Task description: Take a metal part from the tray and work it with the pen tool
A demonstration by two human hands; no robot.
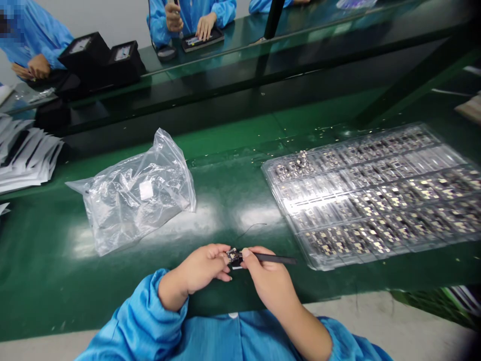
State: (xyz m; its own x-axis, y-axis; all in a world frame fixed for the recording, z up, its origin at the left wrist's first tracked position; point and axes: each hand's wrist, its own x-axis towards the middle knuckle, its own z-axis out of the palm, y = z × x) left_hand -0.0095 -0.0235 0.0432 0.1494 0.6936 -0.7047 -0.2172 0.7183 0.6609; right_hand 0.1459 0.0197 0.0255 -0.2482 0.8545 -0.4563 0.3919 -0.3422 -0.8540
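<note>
**A:** What's on the glossy green desk (233, 210)?

**B:** A ribbed clear plastic tray (319, 264) of tiny circuit boards (376, 200), and a crinkled plastic bag (131, 200).

**A:** The hands?

**B:** The left hand (201, 268) pinches a small dark circuit board (233, 258) above the desk; the right hand (268, 281) grips a slim black tool (274, 258) against it, fingers closed.

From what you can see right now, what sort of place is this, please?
Probably an electronics assembly line in a factory. A clear plastic tray holds rows of small circuit boards, people wear matching blue smocks, and they work along a long green bench.
</note>
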